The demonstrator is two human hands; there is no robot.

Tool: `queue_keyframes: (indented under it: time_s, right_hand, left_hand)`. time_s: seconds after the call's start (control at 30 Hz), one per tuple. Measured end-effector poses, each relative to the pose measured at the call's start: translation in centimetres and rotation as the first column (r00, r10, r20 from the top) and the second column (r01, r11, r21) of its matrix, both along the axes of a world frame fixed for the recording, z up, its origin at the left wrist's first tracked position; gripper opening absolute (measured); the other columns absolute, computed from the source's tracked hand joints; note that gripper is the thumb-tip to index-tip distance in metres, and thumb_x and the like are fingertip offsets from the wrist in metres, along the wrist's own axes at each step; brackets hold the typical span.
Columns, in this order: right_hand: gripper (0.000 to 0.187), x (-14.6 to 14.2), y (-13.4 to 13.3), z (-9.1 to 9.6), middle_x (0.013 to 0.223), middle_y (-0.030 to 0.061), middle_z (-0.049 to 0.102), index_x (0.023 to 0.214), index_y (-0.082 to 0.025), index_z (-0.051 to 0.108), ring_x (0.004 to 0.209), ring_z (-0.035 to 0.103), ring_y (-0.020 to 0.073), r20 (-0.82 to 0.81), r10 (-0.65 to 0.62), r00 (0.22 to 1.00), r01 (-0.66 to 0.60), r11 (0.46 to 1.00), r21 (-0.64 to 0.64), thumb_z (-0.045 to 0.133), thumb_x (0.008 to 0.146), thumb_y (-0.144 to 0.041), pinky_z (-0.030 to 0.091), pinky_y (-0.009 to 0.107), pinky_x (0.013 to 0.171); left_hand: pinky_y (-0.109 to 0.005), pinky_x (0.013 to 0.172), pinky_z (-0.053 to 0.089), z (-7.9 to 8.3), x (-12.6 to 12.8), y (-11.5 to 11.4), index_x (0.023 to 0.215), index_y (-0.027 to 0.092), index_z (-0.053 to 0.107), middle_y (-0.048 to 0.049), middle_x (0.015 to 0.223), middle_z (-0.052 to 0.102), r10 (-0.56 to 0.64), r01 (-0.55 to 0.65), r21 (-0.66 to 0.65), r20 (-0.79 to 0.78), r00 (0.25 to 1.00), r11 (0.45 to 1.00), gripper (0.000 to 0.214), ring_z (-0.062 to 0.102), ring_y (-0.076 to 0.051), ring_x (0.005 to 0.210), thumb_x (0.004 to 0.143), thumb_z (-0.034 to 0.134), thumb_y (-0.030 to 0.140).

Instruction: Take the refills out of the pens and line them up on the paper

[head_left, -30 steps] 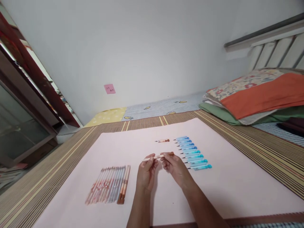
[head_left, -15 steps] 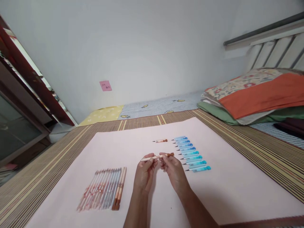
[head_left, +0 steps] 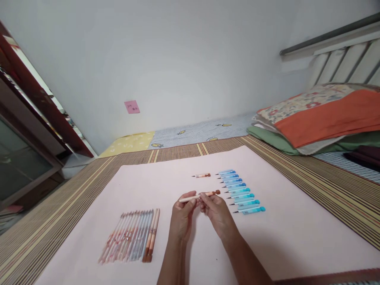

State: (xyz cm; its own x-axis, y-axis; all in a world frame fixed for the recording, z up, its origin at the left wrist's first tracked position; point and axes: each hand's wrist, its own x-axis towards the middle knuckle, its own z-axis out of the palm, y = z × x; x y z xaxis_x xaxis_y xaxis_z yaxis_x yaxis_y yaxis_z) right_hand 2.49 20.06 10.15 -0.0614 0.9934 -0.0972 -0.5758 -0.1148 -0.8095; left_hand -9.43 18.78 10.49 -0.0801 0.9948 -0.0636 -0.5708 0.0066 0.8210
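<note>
At the far left, a glass-paned cabinet (head_left: 20,170) is cut off by the frame edge. On the pale pink sheet (head_left: 166,178), a row of slim pens (head_left: 129,235) lies side by side, too blurred to count, with two peach-and-brown pens (head_left: 151,237) at its right edge. The wall's pink note (head_left: 132,107) bears illegible marks. The left hand (head_left: 181,215) pinches the cream end of a peach-and-brown pen (head_left: 190,199) above the sheet; fingers hide part of its barrel. Beyond it lies a similar dark-tipped pen (head_left: 203,175). The right hand (head_left: 218,213) pinches the held pen nearer its brown end, lower fingers curled and partly hidden. Farther right, blue pens (head_left: 247,205) lie stacked in a column; the orange-and-floral pillow (head_left: 329,118) runs out of view.
</note>
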Motion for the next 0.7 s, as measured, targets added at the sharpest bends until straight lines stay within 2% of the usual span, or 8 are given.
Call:
queue_keyframes:
  time_s: [0.13, 0.3, 0.43, 0.57, 0.7]
  right_hand:
    - [0.05, 0.3, 0.1, -0.1, 0.056, -0.0008, 0.057, 0.061, -0.017, 0.065, 0.055, 0.049, 0.0117, 0.049, -0.025, 0.998, 0.022, 0.998, 0.056, 0.09, 0.063, -0.061, 0.041, 0.028, 0.057]
    - [0.05, -0.1, 0.1, -0.2, 0.054, -0.0016, 0.053, 0.057, -0.019, 0.06, 0.057, 0.051, 0.0137, 0.015, -0.007, 1.0, 0.005, 0.988, 0.155, 0.084, 0.073, -0.059, 0.046, 0.031, 0.062]
    - [0.051, -0.5, -0.2, -0.2, 0.054, -0.002, 0.052, 0.056, -0.02, 0.055, 0.053, 0.051, 0.0136, 0.029, -0.038, 0.999, 0.032, 0.982, 0.186, 0.08, 0.077, -0.059, 0.045, 0.03, 0.056]
    - [0.049, -0.7, -0.7, 0.2, 0.051, -0.0024, 0.052, 0.058, -0.022, 0.053, 0.049, 0.05, 0.014, 0.129, -0.091, 0.987, 0.067, 0.981, 0.182, 0.078, 0.078, -0.059, 0.044, 0.029, 0.049]
    - [0.045, -0.5, -1.0, 0.6, 0.051, -0.0032, 0.054, 0.064, -0.021, 0.057, 0.048, 0.05, 0.014, 0.247, -0.2, 0.948, 0.146, 0.965, 0.219, 0.076, 0.078, -0.06, 0.044, 0.028, 0.049]
  left_hand:
    - [-0.028, 0.077, 0.054, -0.2, 0.5, 0.0, 0.093, 0.014, 0.077, -0.0041, 0.078, 0.076, 0.089, -0.087, 0.019, -0.08, 0.993, 0.996, 0.04, 0.068, -0.014, 0.072, 0.063, 0.095, 0.031]
    - [-0.027, 0.067, 0.05, 0.1, 1.4, -0.6, 0.086, 0.016, 0.072, -0.0003, 0.065, 0.069, 0.093, -0.071, 0.143, -0.158, 0.983, 0.987, 0.027, 0.063, -0.014, 0.064, 0.076, 0.086, 0.037]
    - [-0.024, 0.059, 0.046, 0.5, 2.0, -0.8, 0.076, 0.017, 0.064, 0.0012, 0.061, 0.065, 0.091, -0.078, 0.138, -0.09, 0.992, 0.987, 0.032, 0.057, -0.011, 0.056, 0.077, 0.086, 0.04]
    - [-0.021, 0.051, 0.039, 0.5, 2.4, -0.8, 0.073, 0.018, 0.057, 0.0016, 0.06, 0.064, 0.093, -0.091, 0.082, -0.017, 0.996, 0.992, 0.04, 0.056, -0.01, 0.052, 0.073, 0.089, 0.044]
    - [-0.02, 0.051, 0.039, 0.6, 2.7, -1.0, 0.075, 0.019, 0.055, 0.0035, 0.056, 0.06, 0.092, -0.093, 0.003, 0.084, 0.992, 0.996, 0.045, 0.056, -0.011, 0.053, 0.068, 0.092, 0.044]
